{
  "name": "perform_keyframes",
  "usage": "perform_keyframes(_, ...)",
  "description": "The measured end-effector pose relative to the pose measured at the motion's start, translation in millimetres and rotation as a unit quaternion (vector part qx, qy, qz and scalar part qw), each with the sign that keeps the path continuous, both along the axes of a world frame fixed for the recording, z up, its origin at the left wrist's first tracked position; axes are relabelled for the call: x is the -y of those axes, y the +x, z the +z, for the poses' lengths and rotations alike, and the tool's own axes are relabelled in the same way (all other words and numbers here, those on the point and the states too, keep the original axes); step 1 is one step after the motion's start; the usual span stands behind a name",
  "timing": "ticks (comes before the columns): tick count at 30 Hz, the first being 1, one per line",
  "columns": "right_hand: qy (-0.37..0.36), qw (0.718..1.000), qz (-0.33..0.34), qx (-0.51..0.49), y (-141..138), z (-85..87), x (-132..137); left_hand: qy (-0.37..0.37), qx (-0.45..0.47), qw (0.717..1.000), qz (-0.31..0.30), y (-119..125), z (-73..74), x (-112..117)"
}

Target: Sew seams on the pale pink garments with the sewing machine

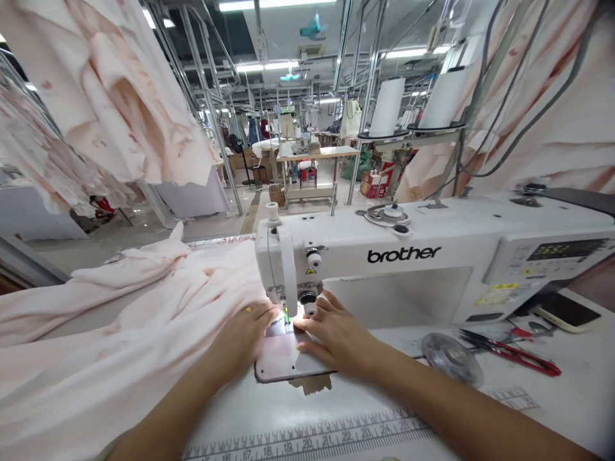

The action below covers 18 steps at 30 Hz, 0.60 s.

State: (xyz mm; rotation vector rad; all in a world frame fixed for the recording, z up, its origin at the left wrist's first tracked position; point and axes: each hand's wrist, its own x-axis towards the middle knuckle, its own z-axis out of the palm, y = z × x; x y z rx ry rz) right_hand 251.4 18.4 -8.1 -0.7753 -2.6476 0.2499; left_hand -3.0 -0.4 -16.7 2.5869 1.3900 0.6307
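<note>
A white sewing machine marked "brother" stands over the table, its needle area lit. My left hand, with a ring on one finger, is at the left of the presser foot. Its fingers are pressed together at the edge of the pale pink fabric, which spreads leftward over the table. To the right of the foot lies my right hand, fingers spread and thumb apart, fingertips close to the needle plate. The machine head partly hides the fingertips, and any cloth under them cannot be made out.
Right of my forearm are a clear bobbin-like disc, red-handled thread snips and a phone. A printed ruler runs along the front. Thread cones stand behind; pink garments hang at the left.
</note>
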Motion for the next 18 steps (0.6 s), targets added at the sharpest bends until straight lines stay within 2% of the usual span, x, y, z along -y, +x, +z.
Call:
perform_keyframes(3,0.004,1.0,-0.009,-0.008,-1.1,1.9,0.3,0.004,0.056,0.995,0.087,-25.8,1.3,-12.3)
perform_keyframes(6,0.003,1.0,-0.02,-0.004,-4.5,7.1,-0.7,0.007,0.14,0.972,0.187,-61.8,5.9,-22.6)
perform_keyframes(9,0.0,0.999,-0.042,0.019,-5.8,12.4,-1.1,0.003,0.257,0.93,0.264,-89.6,10.5,-25.1)
perform_keyframes(11,0.01,0.997,-0.056,0.043,1.2,12.1,1.0,-0.006,0.348,0.892,0.288,-98.7,11.9,-25.0)
perform_keyframes(14,0.065,0.992,-0.094,0.06,33.5,-0.2,10.0,-0.019,0.476,0.828,0.295,-102.0,12.7,-26.4)
perform_keyframes(18,0.169,0.971,-0.168,0.026,109.3,-36.8,31.2,-0.027,0.588,0.756,0.288,-97.9,16.9,-29.4)
